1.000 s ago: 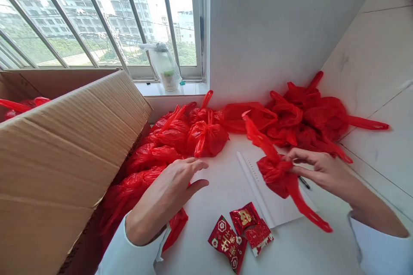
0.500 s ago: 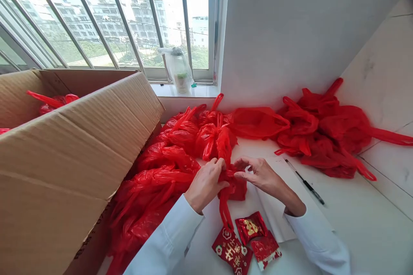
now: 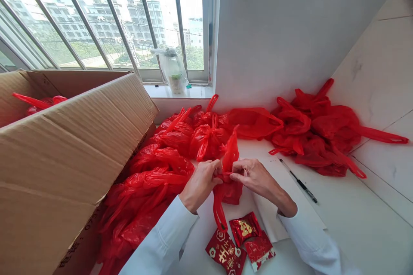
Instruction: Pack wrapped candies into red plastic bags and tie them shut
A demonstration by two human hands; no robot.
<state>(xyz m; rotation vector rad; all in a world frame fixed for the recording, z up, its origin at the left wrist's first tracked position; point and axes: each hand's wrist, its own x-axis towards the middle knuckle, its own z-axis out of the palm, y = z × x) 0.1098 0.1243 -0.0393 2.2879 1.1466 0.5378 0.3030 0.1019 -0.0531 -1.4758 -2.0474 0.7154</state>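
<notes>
Between my two hands a small filled red plastic bag [image 3: 232, 193] sits on the white table, one handle standing up and another hanging toward me. My left hand [image 3: 202, 182] pinches the gathered neck of the bag from the left. From the right, my right hand [image 3: 256, 177] pinches the same neck between thumb and fingers. What the bag holds is hidden. Just below it lie a red packet with gold lettering [image 3: 226, 252], a shiny red wrapped sweet [image 3: 245, 228] and a smaller red packet [image 3: 260, 250].
An open cardboard box [image 3: 71, 137] stands at the left, red bags inside. Several tied red bags [image 3: 161, 172] lie beside it. Loose red bags [image 3: 319, 133] are heaped at the right. A pen [image 3: 299, 181] lies on white paper [image 3: 274, 219]. A bagged jar [image 3: 174, 73] stands on the windowsill.
My right hand has closed from a looser grasp onto the bag's neck. The bag's upper handle now stands higher. The whole view has shifted slightly.
</notes>
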